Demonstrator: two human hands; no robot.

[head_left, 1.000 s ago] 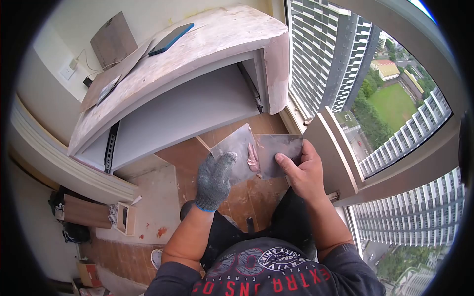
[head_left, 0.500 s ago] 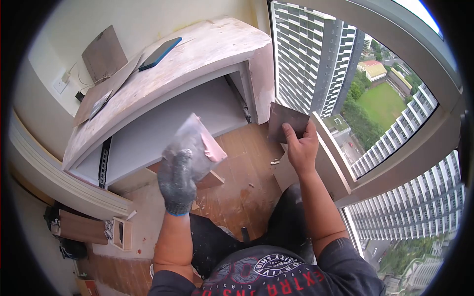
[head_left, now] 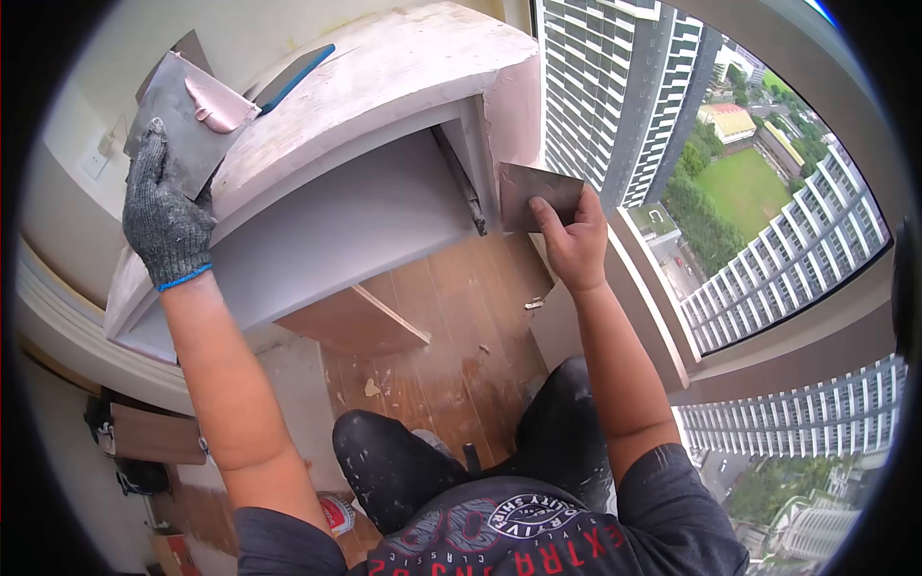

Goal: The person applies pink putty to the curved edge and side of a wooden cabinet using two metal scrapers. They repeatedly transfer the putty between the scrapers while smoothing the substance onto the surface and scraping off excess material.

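Gloved left hand (head_left: 171,216) has swung up and leftward, holding a grey plate (head_left: 181,120) over the left end of the counter (head_left: 394,72), contact unclear. Dull and smeared, the plate bears a thick, smooth pink paste (head_left: 225,108) along one edge. Bare right hand (head_left: 576,242) pinches a smaller, dark brownish plate (head_left: 533,200).

Two held plates (head_left: 190,127) (one glove (head_left: 165,223))

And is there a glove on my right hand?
No, the right hand holding the dark plate is bare, while the left hand wears the grey glove.
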